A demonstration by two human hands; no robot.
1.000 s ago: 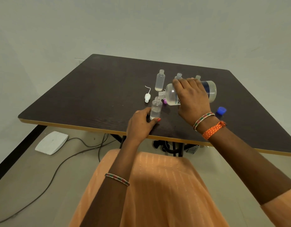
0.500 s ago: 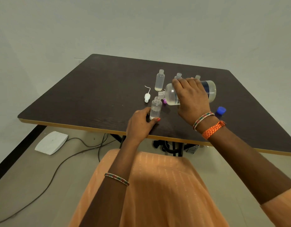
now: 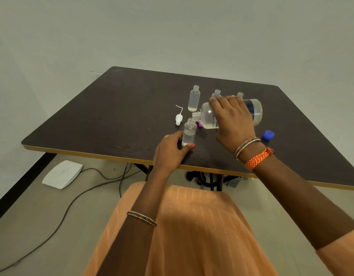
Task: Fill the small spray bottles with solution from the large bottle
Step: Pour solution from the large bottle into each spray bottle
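Near the table's (image 3: 112, 124) front edge, the small spray bottle (image 3: 189, 132) is gripped at its base by the left hand (image 3: 170, 154). The large bottle (image 3: 232, 114), grasped by the right hand (image 3: 234, 120), is tipped onto its neck. Spillage is likely if the mouths misalign. Label lettering is unreadable.

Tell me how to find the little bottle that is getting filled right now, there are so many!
Look at the dark table, near its front edge with the yellow trim. There the left hand holds one small clear bottle upright by its base. It is the only small one with the tipped large bottle touching its open neck; the other small bottles stand farther back, untouched.
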